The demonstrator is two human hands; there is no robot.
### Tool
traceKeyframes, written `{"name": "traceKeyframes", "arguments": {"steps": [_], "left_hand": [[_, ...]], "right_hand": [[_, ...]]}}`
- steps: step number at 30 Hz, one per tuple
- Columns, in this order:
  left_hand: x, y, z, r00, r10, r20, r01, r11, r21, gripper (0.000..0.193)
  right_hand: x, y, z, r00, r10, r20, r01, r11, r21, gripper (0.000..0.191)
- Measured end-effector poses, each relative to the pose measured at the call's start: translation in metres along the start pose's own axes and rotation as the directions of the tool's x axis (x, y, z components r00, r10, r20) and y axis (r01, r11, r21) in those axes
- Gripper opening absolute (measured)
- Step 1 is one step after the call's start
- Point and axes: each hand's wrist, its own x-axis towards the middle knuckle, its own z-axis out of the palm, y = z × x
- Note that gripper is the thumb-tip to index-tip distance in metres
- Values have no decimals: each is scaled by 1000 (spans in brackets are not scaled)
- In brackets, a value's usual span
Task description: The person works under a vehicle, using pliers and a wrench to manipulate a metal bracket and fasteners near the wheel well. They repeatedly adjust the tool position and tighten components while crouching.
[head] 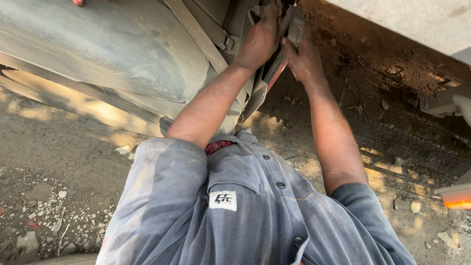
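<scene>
Both my arms reach up to the dusty underside of a vehicle. My left hand (261, 39) curls around a grey metal bracket (255, 12) at the edge of the frame rail. Just to its right, my right hand (305, 60) grips a grey metal piece (295, 24), with the fingers wrapped over its lower end. A thin red-edged strip (274, 73) hangs between the two wrists. The fingertips of both hands are partly hidden behind the metal.
A large dusty grey body panel (122, 49) fills the upper left. A slanted beam (196, 34) with a latch runs beside my left arm. Below lies dirt ground with stones (44, 211) and tyre tracks (412, 142). An orange lamp (458, 198) glows at the right edge.
</scene>
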Motion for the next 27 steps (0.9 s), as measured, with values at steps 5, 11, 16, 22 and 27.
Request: {"name": "traceKeyframes", "arguments": {"steps": [5,11,16,22,27], "left_hand": [[-27,19,-1,984,-114,134,98,988,116,19],[-39,25,-13,999,-14,38,6,981,193,25],[-13,16,1,999,-17,-27,22,982,190,23],[-29,14,19,998,-20,-60,31,979,199,27],[-39,-5,28,978,-107,-179,144,967,211,36]], "right_hand": [[13,7,2,1000,-8,17,8,1000,-7,57],[24,4,5,999,-23,-23,22,998,-55,55],[27,14,7,999,31,25,-30,999,-13,55],[27,44,8,992,-106,-66,100,991,-85,59],[26,61,5,987,-158,-33,156,986,-53,73]]}}
